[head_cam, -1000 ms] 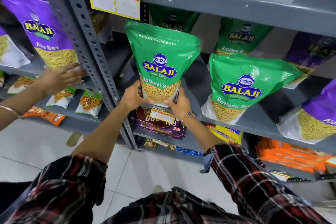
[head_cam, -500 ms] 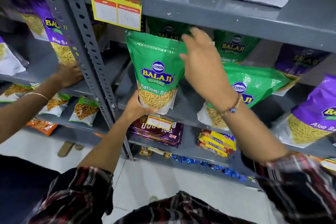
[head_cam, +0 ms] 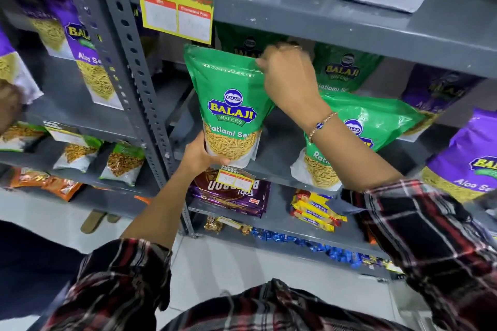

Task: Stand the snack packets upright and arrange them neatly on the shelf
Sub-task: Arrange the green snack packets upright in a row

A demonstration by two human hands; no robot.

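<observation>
A green Ratlami Sev packet point(head_cam: 228, 105) stands upright at the front of the grey shelf point(head_cam: 277, 172). My left hand point(head_cam: 200, 154) grips its bottom left corner. My right hand point(head_cam: 289, 75) pinches its top right corner. A second green packet point(head_cam: 368, 126) leans tilted to the right of it, partly hidden by my right forearm. Two more green packets point(head_cam: 344, 70) stand behind, at the back of the shelf. Purple Aloo Sev packets point(head_cam: 468, 158) sit at the far right.
A yellow price tag point(head_cam: 176, 12) hangs from the shelf above. A perforated upright post point(head_cam: 129, 62) divides this bay from the left one, where purple packets point(head_cam: 80, 54) stand and another person's hand point(head_cam: 9, 106) reaches. Biscuit packs point(head_cam: 231, 192) lie on the shelf below.
My right hand left the packet's bottom, rose to its top right corner and closed on it. The left hand stays at the bottom. The view has tilted up a little.
</observation>
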